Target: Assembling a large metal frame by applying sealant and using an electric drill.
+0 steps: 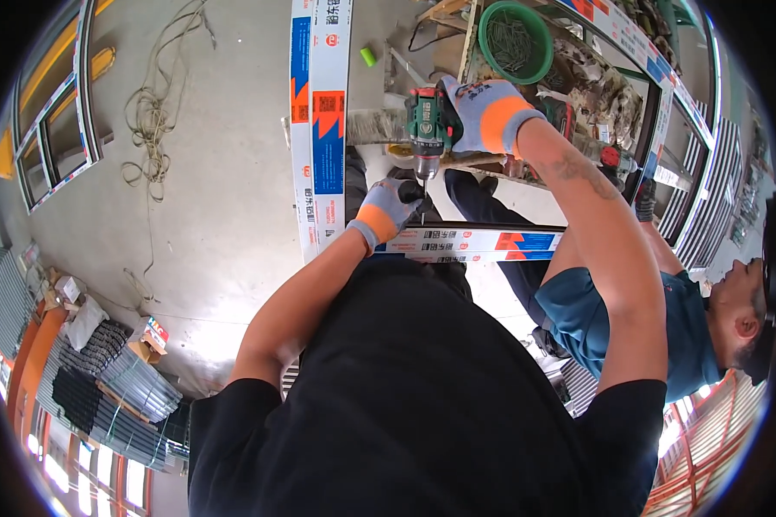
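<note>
My right hand (pixel 489 116), in a grey and orange glove, is wrapped round the handle of a green and black cordless drill (pixel 427 127). The drill's chuck and thin bit point toward me, down at the inner corner of a film-wrapped metal frame (pixel 328 146). In a matching glove, my left hand (pixel 383 211) is closed beside the bit, close to where the frame's upright meets its near rail (pixel 483 242). Its dark fingertips are pinched together, and whatever they hold is too small to make out. The bit's tip is hard to see against the dark rail edge.
A green bowl (pixel 484 45) of long screws or nails stands on a cluttered bench beyond the frame. At right, a co-worker in a teal shirt (pixel 603 332) reaches near a red power tool (pixel 610 156). A rope (pixel 151 112) trails on the floor; stacked profiles (pixel 125 388) lie at left.
</note>
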The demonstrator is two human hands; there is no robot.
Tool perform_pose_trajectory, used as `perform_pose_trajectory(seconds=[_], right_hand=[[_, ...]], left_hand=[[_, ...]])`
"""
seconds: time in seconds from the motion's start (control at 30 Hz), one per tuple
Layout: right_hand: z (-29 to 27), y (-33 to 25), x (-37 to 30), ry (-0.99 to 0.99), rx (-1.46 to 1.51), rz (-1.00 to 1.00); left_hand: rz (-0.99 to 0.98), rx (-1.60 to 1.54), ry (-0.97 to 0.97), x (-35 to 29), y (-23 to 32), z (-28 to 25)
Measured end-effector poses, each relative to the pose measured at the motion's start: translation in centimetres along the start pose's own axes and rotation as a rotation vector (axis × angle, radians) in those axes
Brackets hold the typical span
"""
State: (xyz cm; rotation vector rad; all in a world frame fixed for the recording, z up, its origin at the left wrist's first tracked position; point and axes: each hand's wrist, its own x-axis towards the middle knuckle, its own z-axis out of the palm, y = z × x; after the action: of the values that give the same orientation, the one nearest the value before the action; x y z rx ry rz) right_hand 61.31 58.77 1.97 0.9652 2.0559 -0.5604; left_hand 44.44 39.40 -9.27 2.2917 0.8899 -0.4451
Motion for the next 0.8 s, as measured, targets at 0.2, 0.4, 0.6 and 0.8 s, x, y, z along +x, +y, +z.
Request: perform_pose_trajectory(seconds=[0.2, 0.4, 0.6, 0.8], right_hand=[[0.6, -0.4, -0.2, -0.076, 0.043, 0.026], [1.7, -0.9, -1.2, -0.028, 0.086, 0.015], [2.7, -1.3, -1.7, -0.026, 0.061, 0.023], [2.3, -1.3, -2.5, -0.055, 0.084, 0.056]], left_hand=[[-0.124, -0.33, -0.004, 1.2, -0.4, 3.6], [0.025, 0.04, -0.186, 0.2, 0.4, 0.2], [-0.057, 0.004, -0.241, 0.7, 0.3, 3.1], [-0.036, -0.027, -0.239, 1.1, -0.1, 4.8]])
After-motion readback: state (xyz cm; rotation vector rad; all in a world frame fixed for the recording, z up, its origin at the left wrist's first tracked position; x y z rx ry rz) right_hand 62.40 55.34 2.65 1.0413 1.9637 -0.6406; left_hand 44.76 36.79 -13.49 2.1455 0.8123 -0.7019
